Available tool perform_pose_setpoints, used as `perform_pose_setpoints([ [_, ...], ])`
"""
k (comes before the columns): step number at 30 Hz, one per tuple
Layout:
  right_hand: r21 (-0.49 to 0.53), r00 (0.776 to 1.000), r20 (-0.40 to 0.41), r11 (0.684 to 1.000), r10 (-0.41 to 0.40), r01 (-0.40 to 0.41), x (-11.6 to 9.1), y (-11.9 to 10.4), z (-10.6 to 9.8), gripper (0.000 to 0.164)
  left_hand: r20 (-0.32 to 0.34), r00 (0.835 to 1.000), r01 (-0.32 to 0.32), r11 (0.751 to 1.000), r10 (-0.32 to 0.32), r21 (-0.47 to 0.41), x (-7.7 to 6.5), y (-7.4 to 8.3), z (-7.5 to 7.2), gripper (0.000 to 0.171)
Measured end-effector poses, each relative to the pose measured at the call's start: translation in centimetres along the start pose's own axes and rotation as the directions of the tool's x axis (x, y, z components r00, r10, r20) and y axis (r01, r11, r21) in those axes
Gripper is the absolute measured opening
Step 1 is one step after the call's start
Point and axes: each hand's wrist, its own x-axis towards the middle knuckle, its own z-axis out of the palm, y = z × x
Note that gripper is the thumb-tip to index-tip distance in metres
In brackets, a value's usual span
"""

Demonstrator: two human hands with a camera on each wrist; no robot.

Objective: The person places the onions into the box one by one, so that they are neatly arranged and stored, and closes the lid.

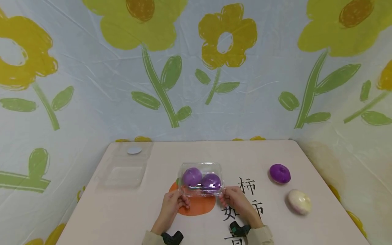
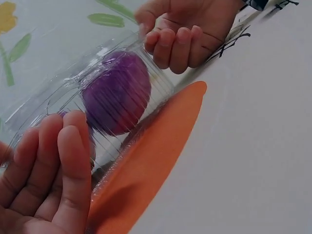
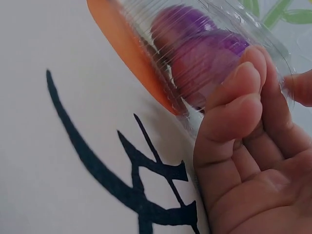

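A clear plastic clamshell box (image 1: 200, 164) stands in front of me with its lid down. Inside lie two round, shiny purple things that look like onions, one on the left (image 1: 192, 177) and one on the right (image 1: 211, 181). My left hand (image 1: 174, 205) pinches the box at its near left corner. At the near right corner my right hand (image 1: 238, 201) pinches the rim between thumb and fingers. Seen from the right wrist, the ribbed wall of the box (image 3: 141, 22) runs behind the curled fingers (image 3: 234, 117).
Another clear box (image 1: 122, 172) sits at the far left, its lid raised, with a white oval label (image 1: 134, 150). To the right lie a purple onion-like thing (image 1: 280, 174) and a whitish one (image 1: 299, 202). The pale mat bears an orange print (image 1: 197, 207) and black characters (image 1: 246, 185).
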Motion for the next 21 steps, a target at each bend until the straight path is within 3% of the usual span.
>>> perform_pose_setpoints([
  [10, -0.001, 0.999, 0.028, 1.000, -0.029, 0.030, 0.4, 0.3, -0.5, 0.030, -0.060, 0.998, -0.005, 0.999, 0.008, 0.042, 0.3, 0.2, 0.4, 0.032],
  [16, -0.015, 0.999, 0.011, 0.999, -0.036, 0.036, 0.5, 0.3, -0.6, 0.034, -0.114, 0.991, -0.060, 0.992, 0.072, 0.111, 0.5, 0.1, 1.0, 0.037],
  [21, -0.032, 0.999, -0.010, 0.998, -0.047, 0.047, 0.4, 0.1, -0.7, 0.038, -0.106, 0.983, -0.130, 0.978, 0.148, 0.161, 0.5, -0.2, 1.0, 0.043],
])
